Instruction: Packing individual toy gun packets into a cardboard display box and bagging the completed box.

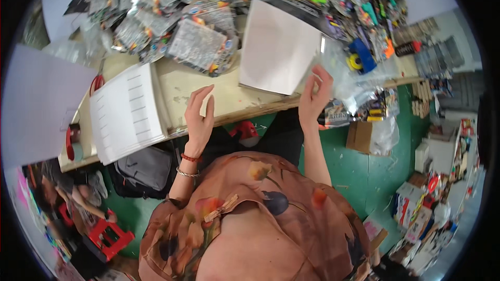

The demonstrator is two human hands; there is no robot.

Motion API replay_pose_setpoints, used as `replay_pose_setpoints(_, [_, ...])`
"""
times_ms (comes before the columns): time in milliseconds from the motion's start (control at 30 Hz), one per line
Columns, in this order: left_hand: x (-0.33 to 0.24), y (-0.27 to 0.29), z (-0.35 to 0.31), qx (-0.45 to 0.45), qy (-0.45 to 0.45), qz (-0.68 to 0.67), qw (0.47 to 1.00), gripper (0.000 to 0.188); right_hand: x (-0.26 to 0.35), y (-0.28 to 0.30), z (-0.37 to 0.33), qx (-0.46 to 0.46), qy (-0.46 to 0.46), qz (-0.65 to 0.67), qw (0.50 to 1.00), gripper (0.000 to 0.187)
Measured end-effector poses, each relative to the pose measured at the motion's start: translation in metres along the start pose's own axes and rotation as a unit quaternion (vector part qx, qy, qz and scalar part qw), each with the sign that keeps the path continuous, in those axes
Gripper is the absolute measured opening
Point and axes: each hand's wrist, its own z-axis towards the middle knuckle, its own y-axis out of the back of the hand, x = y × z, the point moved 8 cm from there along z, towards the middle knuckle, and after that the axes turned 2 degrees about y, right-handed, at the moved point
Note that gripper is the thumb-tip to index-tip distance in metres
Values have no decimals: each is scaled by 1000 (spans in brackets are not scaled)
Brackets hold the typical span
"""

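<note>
My left hand hovers over the front part of the wooden table, its fingers apart and nothing in it. To the right, my right hand is raised at the table's front edge, thumb and fingers spread, with no thing visible between them. Its fingertips, slightly blurred, come close to the right side of a stack of blank white sheets and a see-through plastic bag. Left of my left hand lies a stack of white sheets with printed lines.
Packed see-through bags with colourful contents heap along the back. Loose coloured plastic pieces pile up at the far right, near a blue tape dispenser. Under the table are a grey backpack and a cardboard box. Someone sits at lower left.
</note>
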Motion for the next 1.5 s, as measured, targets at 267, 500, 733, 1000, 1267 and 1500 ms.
replay_pose_setpoints(267, [38,100,-28,-209,65,5,976,18,75,-86,5,146,45,126,980,23])
replay_pose_setpoints(500, [67,97,-26,-165,149,-148,964,28,62,-215,34,206,69,-21,976,69])
replay_pose_setpoints(733, [162,-34,41,-130,362,-370,845,69,-66,-305,91,121,-267,220,931,67])
replay_pose_setpoints(1000, [145,9,41,-161,284,-403,855,37,49,-255,71,228,-68,211,948,18])
replay_pose_setpoints(1267, [125,51,-19,-101,371,-460,800,45,131,-166,41,193,173,257,931,23])
replay_pose_setpoints(1500, [100,44,-9,-75,361,-540,756,49,118,-144,-43,359,178,253,880,29])
